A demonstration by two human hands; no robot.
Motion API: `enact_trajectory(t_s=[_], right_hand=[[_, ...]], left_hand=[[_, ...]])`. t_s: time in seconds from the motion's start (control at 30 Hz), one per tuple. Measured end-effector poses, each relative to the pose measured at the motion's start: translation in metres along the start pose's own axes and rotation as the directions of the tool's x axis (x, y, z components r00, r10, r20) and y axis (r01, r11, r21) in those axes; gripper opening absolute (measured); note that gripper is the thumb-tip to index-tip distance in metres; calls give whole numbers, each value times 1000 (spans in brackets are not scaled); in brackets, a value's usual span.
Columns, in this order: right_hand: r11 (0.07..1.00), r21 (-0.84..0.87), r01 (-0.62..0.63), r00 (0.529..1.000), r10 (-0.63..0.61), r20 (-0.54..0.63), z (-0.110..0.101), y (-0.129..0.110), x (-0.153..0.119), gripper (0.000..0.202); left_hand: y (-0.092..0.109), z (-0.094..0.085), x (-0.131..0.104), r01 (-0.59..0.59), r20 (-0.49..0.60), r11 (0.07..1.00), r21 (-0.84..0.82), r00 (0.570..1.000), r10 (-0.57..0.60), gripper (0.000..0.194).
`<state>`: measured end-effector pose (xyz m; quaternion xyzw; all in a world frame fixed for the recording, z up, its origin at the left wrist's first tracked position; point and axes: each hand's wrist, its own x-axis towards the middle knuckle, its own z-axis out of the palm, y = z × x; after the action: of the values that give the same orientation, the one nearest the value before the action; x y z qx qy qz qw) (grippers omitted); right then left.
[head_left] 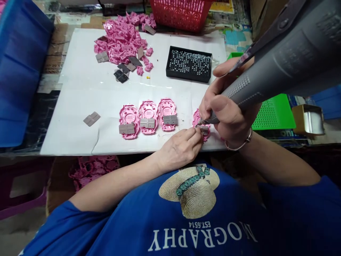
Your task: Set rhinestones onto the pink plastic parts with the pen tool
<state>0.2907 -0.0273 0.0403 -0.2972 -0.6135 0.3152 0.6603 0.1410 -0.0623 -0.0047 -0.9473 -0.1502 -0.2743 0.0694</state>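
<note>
Nearest us looms the grey driver (266,67), slanting down from the upper right, with our right hand (229,106) closed round its lower end. That wrist wears a bracelet (241,144), and the driver's tip points down and left to the pink case (196,115) before us, right of three more cases (148,110). Our left hand (182,147) lies back up, forearm low across our blue shirt (128,227), fingers bent with their tips at the case and its grey plate (204,131); we cannot tell whether they pinch or only press. Those three cases sit side by side, each bearing a plate, and a loose plate (92,118) lies farther left. Under everything we have a white sheet (77,92). Toward its far side are a heap of pink parts (122,37) mixed with plates, a yellow bit (148,77) and a black screw tray (189,64). Around the sheet stand a red basket (181,16), a blue bin (21,71), a green tray (274,113) and a small box (310,120). Below the near edge we see more pink parts in a carton (57,185), beside a purple stool (23,188).
</note>
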Motion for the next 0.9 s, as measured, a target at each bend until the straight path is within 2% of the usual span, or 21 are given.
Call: enact_trajectory(t_s=[0.1, 0.27, 0.37, 0.47, 0.53, 0.6, 0.67, 0.8, 0.9], right_hand=[[999, 47, -8, 1000, 8, -2, -2, 0, -1, 27], [992, 110, -58, 992, 45, 117, -2, 3, -6, 24], [988, 132, -77, 994, 66, 86, -2, 2, -4, 29], [984, 162, -77, 997, 78, 0, -7, -8, 8, 30], [985, 173, 18, 994, 2, -114, -13, -17, 18, 27], [976, 136, 169, 961, -133, -241, -22, -26, 28, 25], [963, 53, 264, 921, -235, -311, -33, -29, 34, 24], [950, -92, 298, 899, -312, -307, -52, -26, 36, 25], [929, -134, 344, 864, -369, -342, -65, -22, 32, 23]], left_hand=[[0, 0, 0, 2, 21, 1000, -2, 1000, -2, 26], [-1, 2, -1, 5, 66, 999, -40, 998, -2, 27], [-1, 2, -2, 4, 79, 1000, -19, 997, -2, 27], [-1, 0, -4, 2, 104, 1000, 30, 995, -5, 26], [-4, -1, -4, 1, 145, 998, 67, 989, -11, 26], [-9, -1, -1, 10, 197, 993, 115, 980, -33, 28], [-14, 1, 9, 34, 260, 986, 160, 963, -75, 28], [-20, 9, 39, 45, 383, 989, 141, 919, -96, 29], [-24, 7, 46, 56, 401, 992, 117, 911, -98, 32]])
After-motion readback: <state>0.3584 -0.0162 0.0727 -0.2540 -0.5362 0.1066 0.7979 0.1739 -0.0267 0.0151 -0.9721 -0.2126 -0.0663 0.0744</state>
